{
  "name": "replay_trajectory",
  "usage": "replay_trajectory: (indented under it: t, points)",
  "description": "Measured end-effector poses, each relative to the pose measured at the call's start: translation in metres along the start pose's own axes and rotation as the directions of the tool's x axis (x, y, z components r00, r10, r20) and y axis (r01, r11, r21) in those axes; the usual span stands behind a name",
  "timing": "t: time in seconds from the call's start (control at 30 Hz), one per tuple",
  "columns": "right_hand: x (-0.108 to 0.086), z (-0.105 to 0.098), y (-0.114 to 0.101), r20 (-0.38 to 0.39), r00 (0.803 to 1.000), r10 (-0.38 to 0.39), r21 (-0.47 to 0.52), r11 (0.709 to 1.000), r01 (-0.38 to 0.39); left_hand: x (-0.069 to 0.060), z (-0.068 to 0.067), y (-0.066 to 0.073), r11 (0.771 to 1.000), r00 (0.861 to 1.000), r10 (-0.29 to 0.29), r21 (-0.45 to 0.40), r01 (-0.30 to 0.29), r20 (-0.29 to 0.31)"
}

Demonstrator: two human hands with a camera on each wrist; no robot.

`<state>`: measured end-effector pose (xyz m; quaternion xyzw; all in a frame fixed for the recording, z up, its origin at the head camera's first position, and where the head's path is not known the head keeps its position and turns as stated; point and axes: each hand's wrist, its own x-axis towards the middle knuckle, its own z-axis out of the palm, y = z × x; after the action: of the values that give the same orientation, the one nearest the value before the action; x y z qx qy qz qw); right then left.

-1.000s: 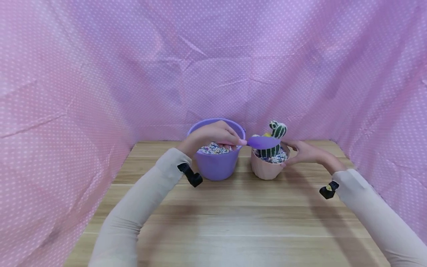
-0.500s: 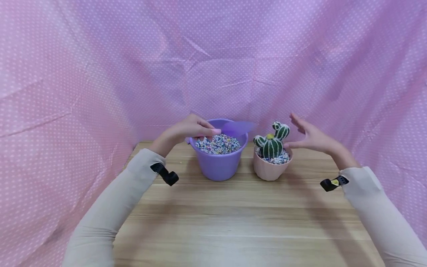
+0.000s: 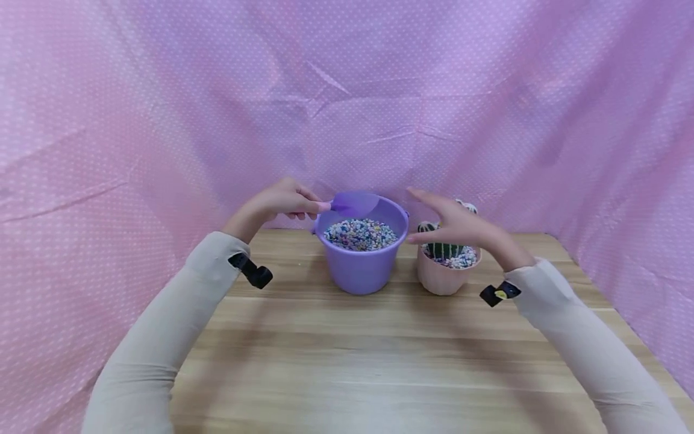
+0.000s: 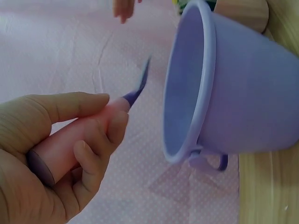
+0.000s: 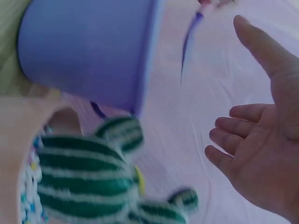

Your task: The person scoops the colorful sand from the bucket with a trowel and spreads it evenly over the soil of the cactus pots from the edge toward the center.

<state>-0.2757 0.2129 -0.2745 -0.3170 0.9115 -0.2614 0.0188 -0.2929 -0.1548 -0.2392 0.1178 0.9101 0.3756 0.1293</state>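
My left hand (image 3: 284, 200) grips the pink handle of a small purple trowel (image 3: 355, 205). Its blade hangs over the back left of a purple bucket (image 3: 360, 274). Inside the bucket lie many small coloured beads (image 3: 360, 235). In the left wrist view, thumb and fingers wrap the pink trowel handle (image 4: 70, 144). My right hand (image 3: 452, 220) is spread out, holding nothing, between the bucket's right rim and a potted toy cactus (image 5: 84, 172). From the head view it partly covers the cactus, which stands among beads in a light pink pot (image 3: 441, 282).
A wooden table (image 3: 347, 349) carries the bucket and pot, which stand side by side near its back edge. Pink dotted cloth (image 3: 347, 108) hangs behind and along both sides. The bucket's handle (image 4: 210, 161) hangs down at its side.
My left hand has carried the trowel left, from over the pot to the bucket's back left rim. My right hand has left the pot and moved left toward the bucket.
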Motion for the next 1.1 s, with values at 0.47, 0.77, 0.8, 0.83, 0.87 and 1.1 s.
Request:
replay_trajectory:
  t: [0.47,0.77,0.8,0.83,0.87,1.1]
  points:
    - [0.036,0.03,0.014,0.148,0.988,0.042,-0.14,0.99,-0.021,0.031,0.009,0.015,0.933,0.997,0.073,0.353,-0.065,-0.008]
    - [0.045,0.03,0.017,0.181,0.982,0.048,-0.132,0.991,-0.024,0.054,0.023,0.031,0.793,0.999,0.037,0.61,-0.005,-0.039]
    - [0.045,0.03,0.016,0.183,0.982,0.046,-0.13,0.991,-0.022,0.055,0.024,0.033,0.786,0.999,0.028,0.619,0.006,-0.044]
    - [0.046,0.031,0.016,0.184,0.982,0.047,-0.128,0.991,-0.024,0.057,0.025,0.034,0.776,0.999,0.018,0.631,0.019,-0.051]
    - [0.046,0.031,0.016,0.182,0.982,0.054,-0.131,0.991,-0.03,0.058,0.025,0.036,0.764,0.998,0.005,0.644,0.034,-0.059]
    - [0.046,0.039,0.009,0.187,0.973,0.134,-0.273,0.959,-0.079,0.062,0.026,0.054,0.604,0.996,-0.032,0.792,0.087,-0.085]
